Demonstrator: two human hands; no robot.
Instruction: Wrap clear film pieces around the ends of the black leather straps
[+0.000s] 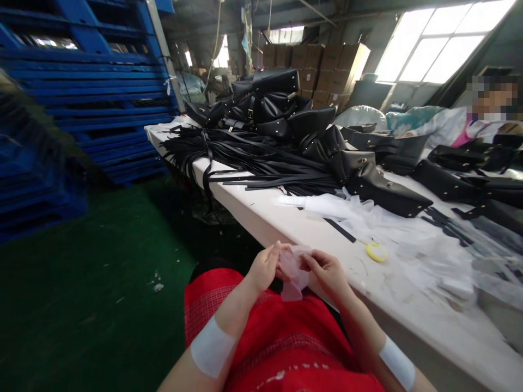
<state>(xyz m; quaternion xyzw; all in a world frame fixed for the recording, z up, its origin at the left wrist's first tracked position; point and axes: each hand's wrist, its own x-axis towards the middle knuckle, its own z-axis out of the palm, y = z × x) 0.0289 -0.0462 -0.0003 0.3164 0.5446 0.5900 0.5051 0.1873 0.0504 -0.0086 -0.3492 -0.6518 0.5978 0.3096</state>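
Between my two hands, above my lap at the table's edge, is a thin, translucent white sheet (295,277), crumpled, with a loose end hanging down. My left hand (267,267) grips it from the left, fingers curled. From the right, my right hand (324,268) pinches its upper edge between thumb and fingers. Whether the sheet is plastic or soft tissue I cannot tell. On the table just beyond lies a spread of similar thin white sheets (379,228), with a yellow ring-shaped roll (376,252) beside it.
A white table (253,209) bears long black straps (249,155) and a heap of black bags (269,103). At right, a person in a white sleeve (439,128) sits across the table. Blue pallets (98,98) stand left; cardboard boxes (314,68) are stacked behind.
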